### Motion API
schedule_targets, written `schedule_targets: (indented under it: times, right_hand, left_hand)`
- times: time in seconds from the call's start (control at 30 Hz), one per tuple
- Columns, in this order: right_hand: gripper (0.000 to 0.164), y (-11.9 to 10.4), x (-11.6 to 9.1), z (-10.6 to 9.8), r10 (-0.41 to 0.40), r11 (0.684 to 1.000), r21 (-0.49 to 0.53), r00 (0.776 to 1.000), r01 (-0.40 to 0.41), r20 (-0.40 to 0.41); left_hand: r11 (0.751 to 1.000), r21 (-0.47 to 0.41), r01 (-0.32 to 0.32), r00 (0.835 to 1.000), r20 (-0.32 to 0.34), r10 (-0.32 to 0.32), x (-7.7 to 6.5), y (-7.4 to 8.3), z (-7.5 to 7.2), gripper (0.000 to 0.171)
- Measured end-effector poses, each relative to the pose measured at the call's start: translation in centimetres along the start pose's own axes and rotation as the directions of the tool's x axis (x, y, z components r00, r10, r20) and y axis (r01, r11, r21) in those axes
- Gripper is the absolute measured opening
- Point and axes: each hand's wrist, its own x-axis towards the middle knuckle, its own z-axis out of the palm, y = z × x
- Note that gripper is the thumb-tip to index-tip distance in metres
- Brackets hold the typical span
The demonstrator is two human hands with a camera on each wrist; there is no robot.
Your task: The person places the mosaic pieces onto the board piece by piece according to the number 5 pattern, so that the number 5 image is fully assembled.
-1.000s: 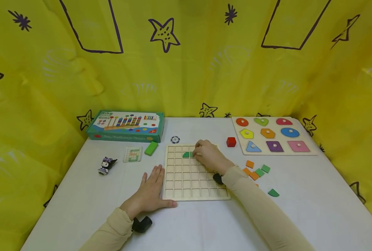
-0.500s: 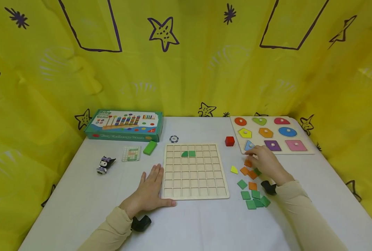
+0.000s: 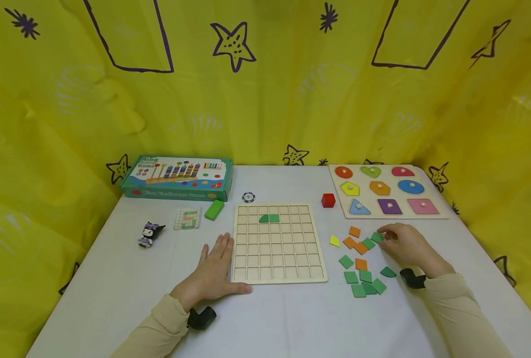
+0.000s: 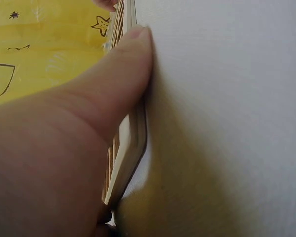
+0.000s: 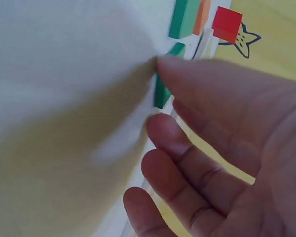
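My left hand [image 3: 212,273] lies flat, its fingers along the left edge of the wooden grid board [image 3: 280,248] and its thumb at the front left corner. In the left wrist view, the thumb [image 4: 108,74] touches the board's edge. My right hand [image 3: 408,246] is low over the table, thumb and index fingertips at a green square tile [image 3: 377,237]. The right wrist view shows the thumb partly covering this green tile [image 5: 161,94]; the other fingers are loosely bent. A green quarter-round [image 3: 264,219] and a green square [image 3: 274,218] sit side by side in the board.
Loose green tiles [image 3: 358,290], orange tiles [image 3: 361,264] and a yellow piece [image 3: 334,241] lie right of the board. Behind are a red cube [image 3: 328,200] and shape puzzle [image 3: 350,217]. Left are a pattern card [image 3: 187,219], green block [image 3: 214,210], figurine [image 3: 149,234] and game box [image 3: 176,194].
My right hand has left the board, where a green square now shows beside the quarter-round, passed over the orange tiles and moved right to a green tile. My left hand has stayed in place.
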Motion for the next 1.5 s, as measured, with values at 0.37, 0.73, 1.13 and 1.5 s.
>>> schedule_targets:
  times: [0.37, 0.73, 1.13, 1.5]
  right_hand:
    - [0.025, -0.5, 0.7, 0.9, -0.019, 0.999, -0.036, 0.999, 0.018, -0.035]
    - [0.018, -10.4, 5.6, 3.3, -0.174, 0.974, 0.140, 0.983, 0.180, -0.055]
    - [0.013, -16.2, 11.0, 6.6, -0.299, 0.954, 0.033, 0.954, 0.298, 0.023]
    - [0.011, -16.5, 11.3, 7.3, -0.434, 0.897, -0.079, 0.900, 0.436, 0.036]
  left_hand:
    - [1.000, 0.009, -0.007, 1.000, 0.005, 0.007, 0.1, -0.1, 0.2, 0.129]
    - [1.000, 0.001, 0.004, 1.000, 0.004, -0.004, 0.0, -0.2, -0.1, 0.130]
    - [1.000, 0.017, -0.005, 1.000, 0.001, 0.005, 0.3, 0.0, 0.1, 0.129]
    - [1.000, 0.000, 0.021, 1.000, 0.014, -0.021, 0.1, 0.1, 0.0, 0.130]
